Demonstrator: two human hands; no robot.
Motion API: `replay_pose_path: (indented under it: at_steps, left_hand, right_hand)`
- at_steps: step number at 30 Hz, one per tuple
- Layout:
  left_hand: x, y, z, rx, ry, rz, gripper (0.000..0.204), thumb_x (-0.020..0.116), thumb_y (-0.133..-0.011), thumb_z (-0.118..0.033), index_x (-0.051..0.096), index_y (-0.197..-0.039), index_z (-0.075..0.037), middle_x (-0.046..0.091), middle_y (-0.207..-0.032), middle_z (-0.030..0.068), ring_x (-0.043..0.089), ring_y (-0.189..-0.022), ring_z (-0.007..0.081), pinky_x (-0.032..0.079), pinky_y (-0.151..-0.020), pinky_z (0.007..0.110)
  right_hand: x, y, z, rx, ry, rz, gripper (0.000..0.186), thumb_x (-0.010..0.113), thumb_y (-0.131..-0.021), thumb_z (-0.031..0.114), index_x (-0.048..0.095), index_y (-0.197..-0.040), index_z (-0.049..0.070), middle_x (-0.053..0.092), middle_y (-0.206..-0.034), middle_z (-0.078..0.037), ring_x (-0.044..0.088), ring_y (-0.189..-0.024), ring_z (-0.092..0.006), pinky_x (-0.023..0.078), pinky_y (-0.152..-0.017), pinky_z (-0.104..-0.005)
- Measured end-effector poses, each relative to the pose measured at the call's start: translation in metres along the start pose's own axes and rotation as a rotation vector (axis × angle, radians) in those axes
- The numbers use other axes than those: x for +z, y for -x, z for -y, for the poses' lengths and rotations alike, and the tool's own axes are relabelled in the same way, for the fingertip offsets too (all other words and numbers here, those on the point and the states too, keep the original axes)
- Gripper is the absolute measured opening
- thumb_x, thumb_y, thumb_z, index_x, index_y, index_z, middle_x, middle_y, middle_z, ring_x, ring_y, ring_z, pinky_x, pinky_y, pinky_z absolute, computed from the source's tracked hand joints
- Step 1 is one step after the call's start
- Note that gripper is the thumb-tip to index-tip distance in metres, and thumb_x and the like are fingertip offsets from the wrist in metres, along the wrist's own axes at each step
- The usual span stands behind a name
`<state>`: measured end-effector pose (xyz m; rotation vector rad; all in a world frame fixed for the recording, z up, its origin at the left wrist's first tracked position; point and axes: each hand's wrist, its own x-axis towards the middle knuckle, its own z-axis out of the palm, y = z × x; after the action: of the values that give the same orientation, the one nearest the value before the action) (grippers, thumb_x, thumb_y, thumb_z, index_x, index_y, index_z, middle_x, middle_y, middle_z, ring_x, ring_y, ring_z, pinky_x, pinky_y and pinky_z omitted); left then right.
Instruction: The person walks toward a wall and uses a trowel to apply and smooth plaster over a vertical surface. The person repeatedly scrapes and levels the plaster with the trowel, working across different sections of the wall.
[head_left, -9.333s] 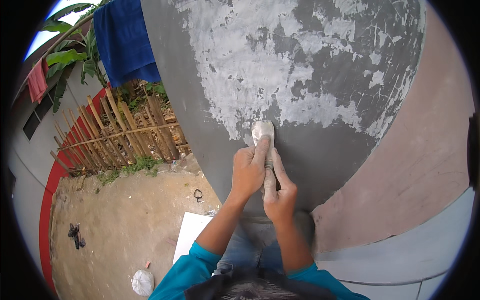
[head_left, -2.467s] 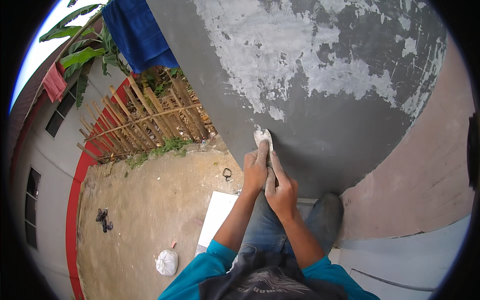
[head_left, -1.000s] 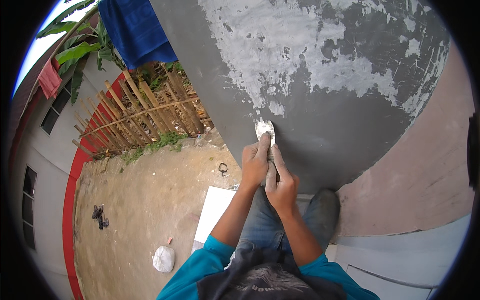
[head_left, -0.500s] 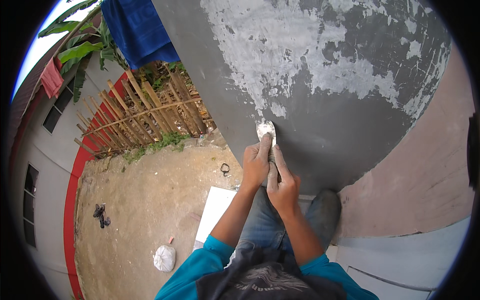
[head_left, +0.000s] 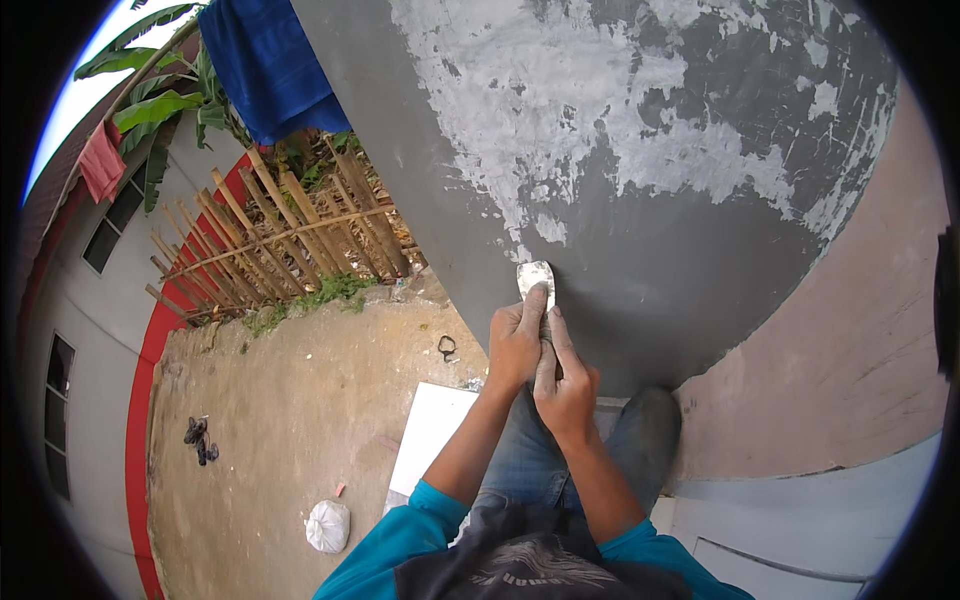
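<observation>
The left hand (head_left: 513, 343) and the right hand (head_left: 568, 388) are close together, and both hold 1 scraper (head_left: 536, 279). A left finger presses on its flat blade. The scraper is up against the gray wall (head_left: 640, 290), just below the rough white patch (head_left: 540, 110). Off to the left are a blue cloth (head_left: 265, 70), a stick fence (head_left: 270, 238) and a white bag (head_left: 327, 526) on the ground (head_left: 260, 420).

The grey wall (head_left: 650, 255) is blotched white, the scraper blade (head_left: 536, 277) whitish.
</observation>
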<state>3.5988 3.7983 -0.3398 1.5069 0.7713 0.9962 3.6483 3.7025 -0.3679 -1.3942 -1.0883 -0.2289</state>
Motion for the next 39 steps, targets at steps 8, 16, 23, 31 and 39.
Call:
replay_pose_path:
  at_steps: [8, 16, 23, 31, 39]
  left_hand:
    - [0.004, 0.007, 0.006, 0.01, 0.056, -0.003, 0.062, 0.056, -0.114, -0.042, 0.066, -0.068, 0.0, 0.053, -0.059, -0.0027, 0.045, -0.059, 0.0059, 0.035, -0.052, 0.032]
    - [-0.006, -0.013, -0.019, 0.189, 0.173, -0.013, 0.06, 0.056, -0.115, -0.039, 0.066, -0.069, -0.002, 0.054, -0.06, -0.004, 0.044, -0.059, 0.0048, 0.033, -0.05, 0.03]
    - [0.006, 0.001, -0.019, -0.087, -0.051, -0.016, 0.063, 0.057, -0.114, -0.04, 0.064, -0.068, 0.001, 0.053, -0.059, -0.0022, 0.044, -0.06, 0.006, 0.035, -0.052, 0.032]
    - [-0.004, -0.009, -0.018, 0.117, 0.102, -0.014, 0.063, 0.057, -0.114, -0.041, 0.067, -0.068, 0.0, 0.055, -0.059, -0.0027, 0.045, -0.057, 0.0059, 0.035, -0.05, 0.032]
    - [0.001, -0.012, -0.016, 0.043, 0.04, -0.013, 0.063, 0.058, -0.113, -0.038, 0.066, -0.067, 0.003, 0.051, -0.054, -0.0008, 0.042, -0.056, 0.0058, 0.033, -0.049, 0.034]
  right_hand:
    - [-0.001, 0.005, -0.005, 0.044, -0.033, 0.035, 0.048, 0.061, -0.097, -0.002, 0.063, -0.145, -0.005, 0.078, -0.104, -0.026, 0.08, -0.088, -0.0355, 0.063, -0.075, -0.0397]
    - [-0.001, -0.021, 0.004, 0.05, -0.068, 0.102, 0.047, 0.061, -0.1, -0.003, 0.062, -0.147, -0.005, 0.077, -0.112, -0.03, 0.081, -0.096, -0.0358, 0.062, -0.079, -0.0382]
    - [0.001, -0.015, 0.005, -0.081, 0.006, -0.036, 0.048, 0.062, -0.099, 0.0, 0.063, -0.146, -0.004, 0.078, -0.107, -0.027, 0.079, -0.085, -0.0354, 0.061, -0.072, -0.0405]
    - [-0.003, -0.02, 0.005, 0.086, -0.072, 0.112, 0.049, 0.06, -0.098, -0.004, 0.061, -0.148, -0.005, 0.077, -0.114, -0.03, 0.081, -0.095, -0.0343, 0.061, -0.079, -0.0371]
    - [-0.002, -0.017, 0.002, 0.056, -0.059, 0.054, 0.049, 0.061, -0.097, -0.002, 0.063, -0.146, -0.005, 0.078, -0.107, -0.028, 0.081, -0.09, -0.0352, 0.064, -0.077, -0.0393]
